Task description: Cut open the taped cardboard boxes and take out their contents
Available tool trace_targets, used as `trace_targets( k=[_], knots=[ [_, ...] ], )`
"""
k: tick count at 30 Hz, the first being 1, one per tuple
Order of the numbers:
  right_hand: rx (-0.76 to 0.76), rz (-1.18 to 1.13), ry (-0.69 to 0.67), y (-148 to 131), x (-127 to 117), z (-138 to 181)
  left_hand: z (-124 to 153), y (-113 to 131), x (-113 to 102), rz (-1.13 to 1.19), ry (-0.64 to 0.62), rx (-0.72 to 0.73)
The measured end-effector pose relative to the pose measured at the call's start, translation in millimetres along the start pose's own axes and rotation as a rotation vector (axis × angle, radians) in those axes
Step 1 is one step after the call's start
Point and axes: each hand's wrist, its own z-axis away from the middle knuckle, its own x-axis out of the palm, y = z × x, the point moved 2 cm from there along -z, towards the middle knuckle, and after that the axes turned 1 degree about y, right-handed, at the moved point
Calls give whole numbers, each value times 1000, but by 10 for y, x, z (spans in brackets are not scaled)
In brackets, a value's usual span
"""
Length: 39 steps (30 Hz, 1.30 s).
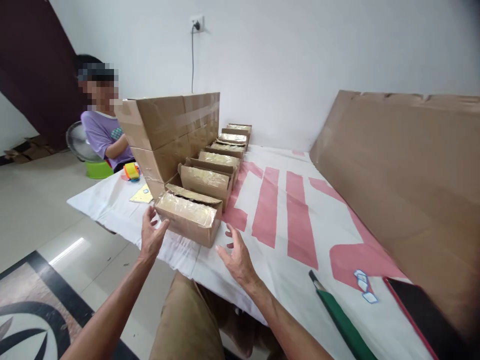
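A small cardboard box [187, 220] with shiny clear tape on its upper flap stands at the near end of a row on the table. At its left end is my left hand [153, 235], fingers curved and apart, close to or touching the corner; contact is hard to make out. My right hand [237, 255] hovers off the box's right end with fingers spread and nothing in them. Behind the near box, another open-flapped box [206, 182] and several like it run back toward the wall.
Stacked cardboard boxes [165, 125] stand left of the row. A large cardboard sheet [405, 190] leans at right. On the cloth [270, 200] lie a green-handled tool [339, 315], a phone [423, 315], paper bits [362, 281] and a tape roll [131, 171]. A person [101, 125] is at left.
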Motion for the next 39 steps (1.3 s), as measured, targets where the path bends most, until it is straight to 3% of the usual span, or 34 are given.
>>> trace_targets(
  k=[3, 5, 6, 8, 10, 13, 19, 23, 25, 27, 30, 32, 35, 37, 39],
  knots=[
    [57, -66, -18, -141, 82, -187, -67, 183, 50, -7, 0, 53],
    [91, -102, -37, -158, 75, -242, 78, 313, 78, -20, 29, 96],
    [109, -118, -36, -138, 44, -247, 211, 388, 95, -25, 52, 133],
    [148, -152, -24, -55, -70, -219, 570, 587, 151, -107, 39, 387],
    [180, -192, -17, 47, -233, -159, 964, 778, 211, -151, -49, 597],
    [214, -237, 8, 161, -515, -49, 1411, 967, 220, -143, -187, 715],
    [241, -200, 69, 214, -1042, -98, 1827, 986, 124, -38, -384, 639],
    [237, -233, -70, 125, -1167, -397, 2257, 980, 202, 120, -518, 604],
    [229, -266, -93, 84, -1160, -529, 2483, 994, 263, 155, -660, 594],
    [233, -253, -52, 86, -1167, -575, 2651, 1011, 276, 148, -885, 624],
    [275, -200, -2, 169, -1272, -382, 2690, 1025, 108, 245, -1146, 780],
    [316, -192, 3, 237, -1390, -94, 2531, 993, -58, 300, -1135, 791],
    [369, -265, -15, 273, -1506, 368, 2154, 859, -143, 106, -894, 516],
    [366, -346, -38, 224, -1483, 549, 2014, 762, -44, -19, -786, 328],
    [324, -426, -81, 135, -1393, 570, 2061, 696, 141, -2, -785, 205]
  ],
)
